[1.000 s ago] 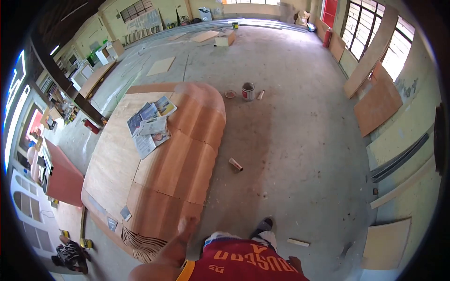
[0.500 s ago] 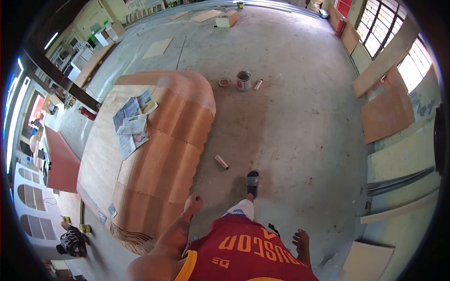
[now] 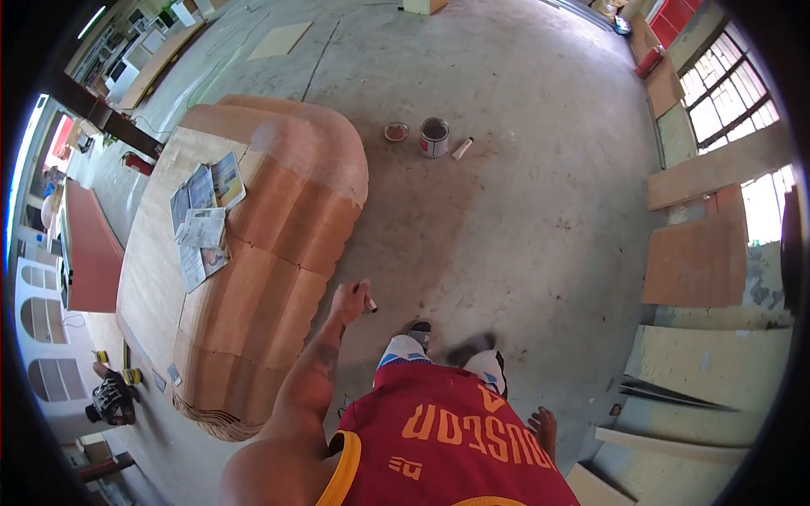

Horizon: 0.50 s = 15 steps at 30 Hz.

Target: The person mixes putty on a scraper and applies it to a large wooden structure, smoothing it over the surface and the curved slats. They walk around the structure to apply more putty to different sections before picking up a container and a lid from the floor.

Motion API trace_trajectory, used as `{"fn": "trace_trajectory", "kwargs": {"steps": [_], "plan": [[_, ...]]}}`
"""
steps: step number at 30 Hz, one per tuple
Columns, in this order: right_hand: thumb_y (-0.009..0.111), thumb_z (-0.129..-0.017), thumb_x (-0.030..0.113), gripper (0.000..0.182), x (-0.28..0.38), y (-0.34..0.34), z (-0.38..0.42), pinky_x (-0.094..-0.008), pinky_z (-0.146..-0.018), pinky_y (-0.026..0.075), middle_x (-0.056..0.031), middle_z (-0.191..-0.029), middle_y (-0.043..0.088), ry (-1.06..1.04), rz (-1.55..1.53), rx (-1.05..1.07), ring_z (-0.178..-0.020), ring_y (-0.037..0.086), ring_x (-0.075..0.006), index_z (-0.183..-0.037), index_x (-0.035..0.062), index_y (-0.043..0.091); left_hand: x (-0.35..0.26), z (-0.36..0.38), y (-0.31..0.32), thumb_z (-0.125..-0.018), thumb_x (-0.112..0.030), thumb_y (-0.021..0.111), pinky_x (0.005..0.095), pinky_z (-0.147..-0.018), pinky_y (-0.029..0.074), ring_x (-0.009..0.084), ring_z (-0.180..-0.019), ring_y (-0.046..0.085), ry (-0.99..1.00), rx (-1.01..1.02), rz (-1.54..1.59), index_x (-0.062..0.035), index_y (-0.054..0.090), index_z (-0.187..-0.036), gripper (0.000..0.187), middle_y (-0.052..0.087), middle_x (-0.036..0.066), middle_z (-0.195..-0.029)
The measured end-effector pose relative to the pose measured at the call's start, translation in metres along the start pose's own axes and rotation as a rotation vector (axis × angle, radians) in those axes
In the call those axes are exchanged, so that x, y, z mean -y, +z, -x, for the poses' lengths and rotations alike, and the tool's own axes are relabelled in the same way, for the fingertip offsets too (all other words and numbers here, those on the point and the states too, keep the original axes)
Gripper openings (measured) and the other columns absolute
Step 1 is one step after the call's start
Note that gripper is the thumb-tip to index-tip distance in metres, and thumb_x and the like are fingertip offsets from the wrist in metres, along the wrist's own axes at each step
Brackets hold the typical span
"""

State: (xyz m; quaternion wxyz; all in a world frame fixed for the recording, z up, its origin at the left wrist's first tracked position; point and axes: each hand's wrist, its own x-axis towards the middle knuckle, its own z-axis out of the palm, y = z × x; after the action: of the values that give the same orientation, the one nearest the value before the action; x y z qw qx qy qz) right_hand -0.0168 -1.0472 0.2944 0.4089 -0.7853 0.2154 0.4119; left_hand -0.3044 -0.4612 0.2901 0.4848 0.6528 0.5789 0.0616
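My left hand [image 3: 348, 302] is closed around a small tube, whose dark cap [image 3: 372, 307] sticks out past the fingers; most of the tube is hidden. It hangs just above the floor, beside the scalloped edge of a large curved wooden piece [image 3: 278, 240]. That piece has light and reddish-brown bands and a whitish, smeared far end. Low at my right side, my right hand [image 3: 544, 422] is partly covered by my red jersey [image 3: 460, 430]; its fingers are apart and hold nothing. Newspaper sheets [image 3: 202, 226] lie on the wooden piece.
Ahead on the concrete floor stand an open can [image 3: 434, 145], its lid [image 3: 396, 131] and another tube [image 3: 462, 148]. Boards [image 3: 695, 263] lean along the right wall. A person [image 3: 112, 396] crouches at far left, near yellow cans. A dark post [image 3: 105, 114] rises behind the wooden piece.
My left hand has reached forward and taken hold of the tube that lay on the floor. My feet have stepped, and the view has shifted closer to the wooden piece's side.
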Motion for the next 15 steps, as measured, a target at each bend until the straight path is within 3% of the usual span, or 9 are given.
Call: {"fn": "trace_trajectory", "kwargs": {"steps": [4,6,8,9,11,13,15], "plan": [[0.055,-0.098,0.038,0.049,0.095,0.023,-0.063,-0.0448,-0.080,0.052,-0.0141,-0.122,0.061,-0.052,0.085,0.130,-0.104,0.063,-0.0302,-0.138,0.0093,0.052,-0.030,-0.055,0.029,-0.097,-0.035,0.053,0.0390,-0.069,0.052,0.0260,-0.073,0.069,-0.046,-0.123,0.184,0.0018,0.066,-0.084,0.041,0.068,0.015,-0.075],[0.055,-0.098,0.038,0.050,0.137,0.030,-0.099,-0.0452,-0.080,0.052,-0.0144,-0.122,0.060,-0.067,0.148,0.199,-0.104,0.063,-0.0303,-0.138,0.0086,0.051,0.032,-0.081,0.053,-0.098,-0.033,0.053,0.0396,-0.073,0.052,0.0267,-0.081,0.069,0.207,-0.195,-0.099,0.0013,0.063,-0.090,0.037,0.069,0.016,-0.084],[0.055,-0.097,0.038,0.050,0.171,0.025,-0.151,-0.0443,-0.080,0.052,-0.0144,-0.122,0.061,-0.030,0.164,0.238,-0.103,0.063,-0.0296,-0.138,0.0079,0.052,0.067,-0.062,0.076,-0.097,-0.029,0.053,0.0409,-0.074,0.052,0.0276,-0.086,0.068,0.091,-0.275,-0.065,0.0004,0.061,-0.094,0.031,0.067,0.017,-0.090],[0.055,-0.097,0.038,0.051,0.191,0.024,-0.173,-0.0439,-0.079,0.052,-0.0144,-0.121,0.061,-0.011,0.164,0.260,-0.102,0.063,-0.0292,-0.137,0.0075,0.052,0.071,-0.047,0.082,-0.097,-0.026,0.054,0.0418,-0.074,0.052,0.0281,-0.087,0.066,-0.136,-0.328,0.109,-0.0003,0.060,-0.096,0.027,0.066,0.017,-0.091],[0.055,-0.097,0.038,0.047,0.241,0.010,-0.202,-0.0425,-0.078,0.052,-0.0126,-0.117,0.062,0.038,0.253,0.297,-0.098,0.063,-0.0273,-0.133,0.0074,0.054,0.083,-0.003,0.089,-0.095,-0.021,0.055,0.0407,-0.066,0.051,0.0255,-0.077,0.064,-0.428,-0.254,0.026,-0.0023,0.060,-0.093,0.019,0.064,0.014,-0.085],[0.055,-0.096,0.038,0.043,0.306,0.000,-0.244,-0.0416,-0.076,0.052,-0.0105,-0.112,0.063,0.045,0.334,0.306,-0.094,0.063,-0.0252,-0.128,0.0075,0.056,0.057,0.045,0.093,-0.095,-0.018,0.054,0.0365,-0.059,0.050,0.0217,-0.074,0.064,-0.825,-0.088,0.526,-0.0035,0.062,-0.096,0.017,0.065,0.011,-0.086],[0.055,-0.096,0.037,0.039,0.366,-0.009,-0.297,-0.0411,-0.074,0.052,-0.0082,-0.106,0.063,0.037,0.406,0.278,-0.090,0.063,-0.0228,-0.122,0.0077,0.058,0.025,0.076,0.115,-0.096,-0.021,0.053,0.0334,-0.058,0.051,0.0196,-0.074,0.066,-0.891,-0.136,0.565,-0.0031,0.065,-0.103,0.022,0.067,0.008,-0.089]]}}
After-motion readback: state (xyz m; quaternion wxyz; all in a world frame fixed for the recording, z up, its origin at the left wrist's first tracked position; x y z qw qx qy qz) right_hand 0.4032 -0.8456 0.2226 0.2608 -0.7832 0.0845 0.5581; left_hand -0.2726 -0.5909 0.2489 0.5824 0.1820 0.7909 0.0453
